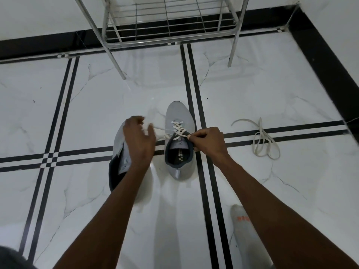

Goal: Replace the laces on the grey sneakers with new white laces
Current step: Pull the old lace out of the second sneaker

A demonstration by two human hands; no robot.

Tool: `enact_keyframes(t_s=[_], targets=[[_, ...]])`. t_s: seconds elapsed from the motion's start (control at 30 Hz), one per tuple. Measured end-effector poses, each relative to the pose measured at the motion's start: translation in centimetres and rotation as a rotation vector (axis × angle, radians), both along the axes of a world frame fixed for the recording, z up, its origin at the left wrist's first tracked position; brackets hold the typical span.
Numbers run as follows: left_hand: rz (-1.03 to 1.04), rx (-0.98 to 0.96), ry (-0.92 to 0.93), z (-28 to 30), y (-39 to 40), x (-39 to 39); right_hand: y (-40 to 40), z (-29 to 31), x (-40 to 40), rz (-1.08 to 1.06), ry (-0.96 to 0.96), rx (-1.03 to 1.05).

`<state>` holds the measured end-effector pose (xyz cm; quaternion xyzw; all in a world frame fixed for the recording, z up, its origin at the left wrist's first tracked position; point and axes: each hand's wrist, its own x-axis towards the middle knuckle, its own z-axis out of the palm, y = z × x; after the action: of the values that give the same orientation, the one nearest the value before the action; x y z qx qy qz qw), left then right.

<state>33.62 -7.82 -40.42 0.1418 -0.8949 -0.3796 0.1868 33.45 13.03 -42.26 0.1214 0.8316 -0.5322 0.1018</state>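
Two grey sneakers stand on the white tiled floor. The right sneaker (178,117) points away from me and has a white lace (178,129) crossed through its eyelets. My right hand (208,139) pinches the lace end at the sneaker's collar on the right side. My left hand (139,140) is blurred, hovering over the left sneaker (117,144) and holding the other lace end (159,133), which stretches to the laced sneaker. The left sneaker shows no lace and is partly hidden by my arm.
A loose whitish lace (261,140) lies coiled on the floor to the right. A metal wire rack (169,26) stands at the back. My socked foot (242,224) rests at lower right. Black wall skirting runs behind and on the right.
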Motion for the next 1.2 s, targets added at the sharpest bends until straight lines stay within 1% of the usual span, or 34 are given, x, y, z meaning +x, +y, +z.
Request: enact_keyframes(t_s=[0.03,0.1,0.13,0.17,0.23,0.3,0.33,0.37,0.43,0.47,0.5,0.53,0.57,0.6,0.63,0.77,0.8,0.83,0.93,1.0,1.07,1.1,1.2], targets=[[-0.168,-0.065,0.033,-0.2,1.0,0.5,0.0,0.1,0.0,0.003,0.004,-0.002],[-0.466,-0.216,0.013,-1.1,2.5,0.9,-0.2,0.2,0.1,0.024,0.013,0.019],[-0.562,-0.287,-0.026,-1.6,3.2,0.9,-0.3,0.3,0.1,0.033,0.015,0.028],[-0.607,-0.334,-0.058,-2.1,3.6,0.8,-0.4,0.3,0.1,0.036,0.013,0.030],[-0.599,-0.368,-0.074,-2.8,4.0,0.4,-0.5,0.4,0.0,0.038,0.010,0.025],[-0.568,-0.381,-0.052,-2.7,4.1,0.3,-0.6,0.2,0.1,0.039,0.013,0.024],[-0.507,-0.343,-0.052,-2.5,3.9,0.3,-0.5,0.1,0.1,0.033,0.012,0.021],[-0.380,-0.257,-0.059,-2.1,3.3,0.2,-0.4,0.1,0.2,0.029,0.010,0.020],[-0.004,-0.030,-0.071,-1.5,0.9,-0.3,-0.2,-0.1,0.2,0.020,0.011,0.026],[0.124,0.048,-0.097,-1.5,-0.6,-0.3,0.0,-0.1,0.2,0.016,0.011,0.030],[0.148,0.060,-0.116,-1.4,-1.6,-0.1,0.1,-0.2,0.2,0.014,0.012,0.035],[0.088,0.040,-0.122,-1.2,-2.0,0.3,0.1,-0.1,0.1,0.020,0.013,0.039],[-0.016,0.015,-0.110,-1.0,-1.7,0.9,0.1,0.0,0.1,0.028,0.018,0.048],[-0.088,-0.003,-0.079,-0.9,-1.1,1.1,0.1,0.1,0.0,0.035,0.029,0.054],[-0.104,-0.016,-0.049,-0.9,-0.5,1.4,0.1,0.1,-0.1,0.042,0.039,0.054],[0.104,0.061,0.033,-0.6,0.9,1.7,-0.3,-0.1,0.0,0.053,0.071,0.100],[0.106,0.056,0.039,-0.6,1.2,1.8,-0.2,-0.3,0.0,0.051,0.081,0.108],[0.070,0.030,0.043,-0.6,1.6,2.1,-0.3,-0.4,0.0,0.054,0.087,0.113],[-0.130,-0.088,0.057,-0.9,2.9,3.5,-0.5,-0.5,0.0,0.081,0.108,0.146],[-0.227,-0.057,-0.023,-1.9,3.0,4.1,-0.8,-0.4,0.0,0.099,0.143,0.178],[-0.246,-0.003,-0.148,-3.0,3.0,4.5,-1.1,-0.1,0.0,0.119,0.217,0.206],[-0.234,0.018,-0.180,-3.4,2.9,4.5,-1.3,-0.1,-0.2,0.149,0.270,0.234],[-0.197,0.098,-0.165,-3.8,2.7,4.5,-2.2,0.1,-0.5,0.330,0.389,0.339]])
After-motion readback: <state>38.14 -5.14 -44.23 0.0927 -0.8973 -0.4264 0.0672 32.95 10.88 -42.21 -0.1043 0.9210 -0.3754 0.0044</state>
